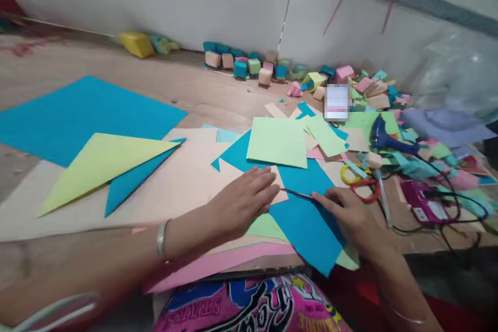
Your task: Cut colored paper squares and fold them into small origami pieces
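Head view, left hand [247, 198] flat with fingers together over a peach paper piece [282, 197], right hand [351, 217] closed on a slim dark tool [295, 194] — tip near the left fingers, blue paper [307, 225] beneath, pale green sheet [277, 140] just beyond.

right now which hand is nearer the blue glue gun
Right. The right hand is left of the blue glue gun and closer to the camera, not touching it; the left hand is farther left, over peach paper.

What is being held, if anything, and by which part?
The right hand holds a thin dark tool by its right end, mostly hidden; the left hand holds nothing visible.
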Demonstrator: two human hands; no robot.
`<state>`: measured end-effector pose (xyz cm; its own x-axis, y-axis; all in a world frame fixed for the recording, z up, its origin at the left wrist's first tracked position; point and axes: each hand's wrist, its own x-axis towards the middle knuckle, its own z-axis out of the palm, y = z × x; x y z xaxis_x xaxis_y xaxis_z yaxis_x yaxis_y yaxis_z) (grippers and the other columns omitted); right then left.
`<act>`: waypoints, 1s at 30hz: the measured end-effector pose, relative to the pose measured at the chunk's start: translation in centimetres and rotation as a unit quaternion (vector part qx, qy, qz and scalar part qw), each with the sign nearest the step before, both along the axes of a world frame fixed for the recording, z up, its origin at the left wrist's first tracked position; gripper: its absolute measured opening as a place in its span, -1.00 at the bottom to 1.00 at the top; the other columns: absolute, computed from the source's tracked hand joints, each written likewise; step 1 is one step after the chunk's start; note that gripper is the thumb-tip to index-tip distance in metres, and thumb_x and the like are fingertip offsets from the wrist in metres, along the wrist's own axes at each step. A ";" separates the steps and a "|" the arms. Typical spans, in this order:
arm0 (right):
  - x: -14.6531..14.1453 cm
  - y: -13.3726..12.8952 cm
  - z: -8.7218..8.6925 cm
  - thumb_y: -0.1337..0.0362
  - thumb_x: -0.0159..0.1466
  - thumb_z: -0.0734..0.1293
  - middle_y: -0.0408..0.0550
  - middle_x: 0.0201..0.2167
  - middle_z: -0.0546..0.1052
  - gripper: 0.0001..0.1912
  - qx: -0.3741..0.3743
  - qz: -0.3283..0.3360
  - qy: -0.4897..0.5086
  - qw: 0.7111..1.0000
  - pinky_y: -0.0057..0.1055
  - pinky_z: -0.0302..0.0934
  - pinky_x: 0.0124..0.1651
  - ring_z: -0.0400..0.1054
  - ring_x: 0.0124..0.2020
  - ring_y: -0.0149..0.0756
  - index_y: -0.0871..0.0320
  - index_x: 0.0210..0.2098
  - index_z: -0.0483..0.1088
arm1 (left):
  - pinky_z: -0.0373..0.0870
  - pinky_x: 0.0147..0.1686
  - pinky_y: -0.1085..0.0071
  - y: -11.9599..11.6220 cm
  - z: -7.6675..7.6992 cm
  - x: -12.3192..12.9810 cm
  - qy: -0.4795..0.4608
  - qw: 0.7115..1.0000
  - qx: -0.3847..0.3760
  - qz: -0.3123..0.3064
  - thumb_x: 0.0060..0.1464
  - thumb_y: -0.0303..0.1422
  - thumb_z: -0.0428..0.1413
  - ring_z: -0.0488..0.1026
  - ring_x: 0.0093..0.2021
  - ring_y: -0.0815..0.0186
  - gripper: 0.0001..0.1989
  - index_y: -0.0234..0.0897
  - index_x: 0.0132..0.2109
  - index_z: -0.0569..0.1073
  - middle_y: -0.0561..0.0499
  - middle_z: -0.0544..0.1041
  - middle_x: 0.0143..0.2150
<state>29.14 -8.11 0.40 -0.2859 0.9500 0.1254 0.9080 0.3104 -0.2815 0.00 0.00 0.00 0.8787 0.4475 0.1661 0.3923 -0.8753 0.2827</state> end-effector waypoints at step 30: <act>0.2 0.3 -0.2 0.39 0.42 0.12 0.04 -0.26 0.42 -0.56 0.049 0.096 -0.056 0.993 -0.28 0.24 -0.20 0.29 -0.25 -0.21 0.02 0.21 0.36 | -0.34 0.37 0.09 0.4 -0.2 -0.2 0.041 0.998 -0.031 0.034 0.42 -0.21 -0.27 -0.08 0.45 0.19 -0.55 -0.05 0.36 0.17 0.06 0.00 0.46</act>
